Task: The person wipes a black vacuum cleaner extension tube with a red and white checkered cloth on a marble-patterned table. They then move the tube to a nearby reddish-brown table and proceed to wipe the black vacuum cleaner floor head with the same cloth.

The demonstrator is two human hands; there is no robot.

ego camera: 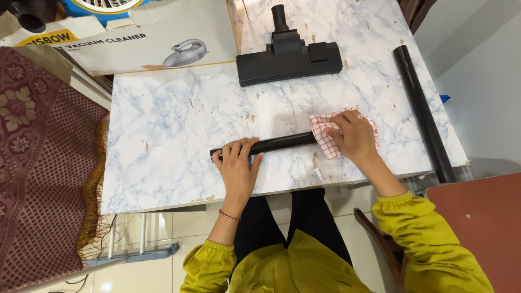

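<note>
1. On the marble-patterned table [163, 119], taking the black tube [282, 143] as the landmark: far to its left, off the table edge, hangs a maroon patterned cloth with a fringe [43, 163].
2. Up and left of the tube lies a flattened cardboard box [135, 43] with a picture of a small appliance on it.
3. At the tube's left end, the left hand [237, 165] lies over it, fingers curled across the top, pinning it flat to the table.
4. Well beyond the tube, toward the far edge, sits a black floor-nozzle head [287, 59], apart from both hands.
5. At the tube's right end, the right hand [355, 135] presses a red-and-white checked cloth [325, 138] against the tube, fingers closed on the cloth.
6. Well right of the tube, a second, longer black tube [423, 108] lies along the table's right edge, untouched.
7. Beyond that, lower right, a reddish-brown surface [477, 228] shows.
</note>
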